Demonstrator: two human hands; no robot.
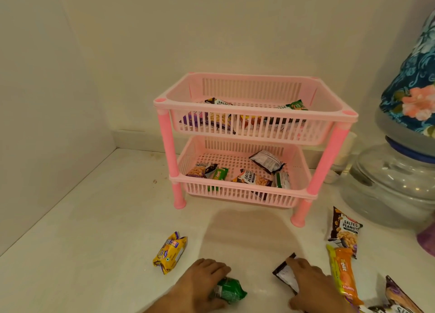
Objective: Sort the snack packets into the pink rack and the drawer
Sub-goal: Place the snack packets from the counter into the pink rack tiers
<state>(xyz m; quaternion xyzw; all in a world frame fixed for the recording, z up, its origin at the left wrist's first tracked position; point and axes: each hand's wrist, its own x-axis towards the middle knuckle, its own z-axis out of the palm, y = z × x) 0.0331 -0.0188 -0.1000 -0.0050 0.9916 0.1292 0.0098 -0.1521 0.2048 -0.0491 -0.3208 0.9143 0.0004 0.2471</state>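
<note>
Near edge of a white counter [106, 218], two hands low in view. Left hand [200, 282] curled around a green packet [229, 289], fingers over its top, thumb beneath, gripping it against the counter. Right hand [310, 282] laid over a dark packet [286, 275] with a white panel, fingers bent onto it; whether actually gripped or only pressed, cannot tell.

Left of the left hand, apart from it, a yellow biscuit packet [170, 251] lying loose. Right of the right hand, an orange Treat packet [342, 275] lying lengthwise, its far end touching a Salted Peanuts packet [344, 230]. At the near right corner, more packets [397, 298], cut off by the frame.

Farther back, centre, a pink rack [256, 105] with two slatted tiers on four legs. Top tier: several packets, among them a peanuts packet [220, 103] at left and a green one [297, 105] at right. Bottom tier [235, 190]: peanuts packets, small green ones and a dark packet [267, 161] lying face down at far right.

Far right, a clear water jar [390, 178] under a floral cloth cover [412, 77].
</note>
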